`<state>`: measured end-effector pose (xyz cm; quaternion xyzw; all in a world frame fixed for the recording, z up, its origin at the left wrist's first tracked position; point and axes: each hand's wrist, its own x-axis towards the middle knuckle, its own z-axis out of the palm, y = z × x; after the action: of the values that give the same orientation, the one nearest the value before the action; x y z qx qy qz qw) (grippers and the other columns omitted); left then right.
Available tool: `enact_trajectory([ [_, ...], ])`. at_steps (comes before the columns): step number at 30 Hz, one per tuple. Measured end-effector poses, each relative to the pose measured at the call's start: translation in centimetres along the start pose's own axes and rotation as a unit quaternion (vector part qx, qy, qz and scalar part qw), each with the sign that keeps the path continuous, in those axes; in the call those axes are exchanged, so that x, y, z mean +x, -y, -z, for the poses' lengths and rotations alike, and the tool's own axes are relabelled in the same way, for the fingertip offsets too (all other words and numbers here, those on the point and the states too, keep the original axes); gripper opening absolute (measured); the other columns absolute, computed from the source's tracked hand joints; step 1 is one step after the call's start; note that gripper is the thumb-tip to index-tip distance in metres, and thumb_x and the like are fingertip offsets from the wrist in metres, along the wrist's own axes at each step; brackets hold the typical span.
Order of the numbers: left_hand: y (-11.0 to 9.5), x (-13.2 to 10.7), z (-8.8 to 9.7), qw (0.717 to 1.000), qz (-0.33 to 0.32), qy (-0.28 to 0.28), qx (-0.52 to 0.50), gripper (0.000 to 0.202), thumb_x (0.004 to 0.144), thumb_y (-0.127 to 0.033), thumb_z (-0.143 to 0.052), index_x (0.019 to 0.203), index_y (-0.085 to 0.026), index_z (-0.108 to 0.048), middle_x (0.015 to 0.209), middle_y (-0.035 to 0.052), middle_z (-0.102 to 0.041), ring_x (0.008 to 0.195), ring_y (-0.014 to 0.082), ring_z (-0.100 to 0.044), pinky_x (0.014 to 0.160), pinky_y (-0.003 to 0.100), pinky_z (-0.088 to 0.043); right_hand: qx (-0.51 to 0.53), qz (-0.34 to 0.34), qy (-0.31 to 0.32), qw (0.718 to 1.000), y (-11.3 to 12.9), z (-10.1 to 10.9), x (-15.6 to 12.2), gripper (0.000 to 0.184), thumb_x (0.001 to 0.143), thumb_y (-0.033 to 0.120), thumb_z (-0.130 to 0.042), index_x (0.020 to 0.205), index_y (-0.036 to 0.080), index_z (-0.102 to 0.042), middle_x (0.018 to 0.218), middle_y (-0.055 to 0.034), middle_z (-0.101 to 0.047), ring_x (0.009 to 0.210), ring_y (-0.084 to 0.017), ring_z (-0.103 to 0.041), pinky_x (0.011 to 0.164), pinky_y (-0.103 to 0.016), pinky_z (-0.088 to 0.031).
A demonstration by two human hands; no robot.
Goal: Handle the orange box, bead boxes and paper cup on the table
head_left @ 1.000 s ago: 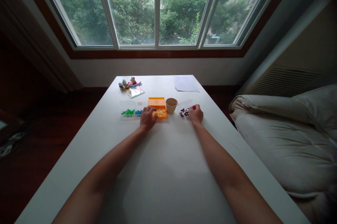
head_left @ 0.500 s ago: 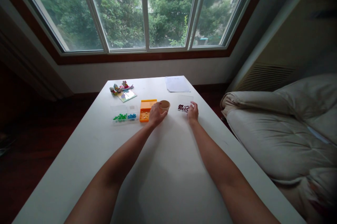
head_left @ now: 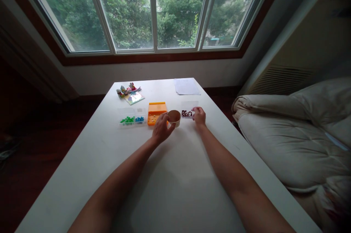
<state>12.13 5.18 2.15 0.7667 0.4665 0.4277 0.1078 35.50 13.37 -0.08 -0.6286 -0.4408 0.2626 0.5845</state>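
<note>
1 white table [head_left: 175, 189], 1 clear box [head_left: 189, 104], 1 paper cup [head_left: 174, 118]
the box, likely light, stiff and slick, suits a hold by its end walls; the right hand [head_left: 200, 117] is half closed at its right end (can't tell how firmly). the cup, just left of the box, sits in the left hand [head_left: 161, 128], curved partly open round its side: light, crushable. dark pieces [head_left: 187, 114] could scatter.

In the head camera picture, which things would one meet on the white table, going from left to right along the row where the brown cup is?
Green pieces → blue pieces → orange case → brown cup → dark red pieces → right hand.
</note>
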Motion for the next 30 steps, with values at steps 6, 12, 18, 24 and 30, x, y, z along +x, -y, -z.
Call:
enact_trajectory([
  [6,0.6,-1.7,2.4,1.0,0.008,0.002,0.019,0.029,0.081,-0.034,-0.07,0.094,-0.023,-0.046,0.13,0.0108,-0.056,0.116,0.0276,-0.057,0.089,0.041,-0.051,0.063,-0.001,0.059,0.996,3.0,-1.9,-1.8,0.03,0.083,0.047,-0.047,0.087,0.02,-0.057,0.095,-0.0026,-0.071,0.053,-0.009,-0.049,0.044,-0.019,-0.037],
  [12,0.7,-2.4,3.2,0.998,0.027,0.003,0.058,0.044,0.077,-0.04,-0.072,0.111,-0.023,-0.048,0.112,0.0085,-0.06,0.101,0.0264,-0.06,0.083,0.039,-0.051,0.111,0.084,0.081,0.987,7.2,-3.2,-4.4,0.026,0.089,0.046,-0.047,0.086,0.021,-0.054,0.092,-0.001,-0.07,0.051,-0.008,-0.047,0.048,-0.02,-0.04],
  [18,-0.3,-2.7,2.9,0.999,0.045,-0.004,0.013,0.079,0.076,-0.038,-0.075,0.143,-0.026,-0.034,0.133,0.0128,-0.053,0.121,0.0314,-0.055,0.098,0.046,-0.049,0.003,0.192,0.082,0.978,10.0,-2.8,-7.6,0.025,0.096,0.042,-0.046,0.089,0.022,-0.06,0.07,0.0028,-0.062,0.056,-0.012,-0.052,0.057,-0.024,-0.043],
  [24,-0.5,-2.7,2.0,0.994,0.096,-0.014,-0.052,0.08,0.077,-0.045,-0.076,0.143,-0.023,-0.037,0.139,0.015,-0.052,0.128,0.0326,-0.053,0.103,0.05,-0.048,-0.105,0.327,0.052,0.938,10.6,-2.9,-9.6,0.022,0.099,0.036,-0.045,0.096,0.023,-0.062,0.077,0.0004,-0.064,0.063,-0.015,-0.054,0.063,-0.027,-0.042],
  [30,0.1,-2.4,0.9,0.984,0.133,-0.026,-0.113,0.069,0.078,-0.045,-0.076,0.137,-0.021,-0.049,0.131,0.0144,-0.059,0.122,0.0318,-0.057,0.102,0.05,-0.05,-0.19,0.445,0.071,0.872,10.1,-3.4,-10.8,0.016,0.098,0.027,-0.045,0.098,0.022,-0.061,0.092,-0.0047,-0.067,0.079,-0.018,-0.06,0.072,-0.029,-0.044],
])
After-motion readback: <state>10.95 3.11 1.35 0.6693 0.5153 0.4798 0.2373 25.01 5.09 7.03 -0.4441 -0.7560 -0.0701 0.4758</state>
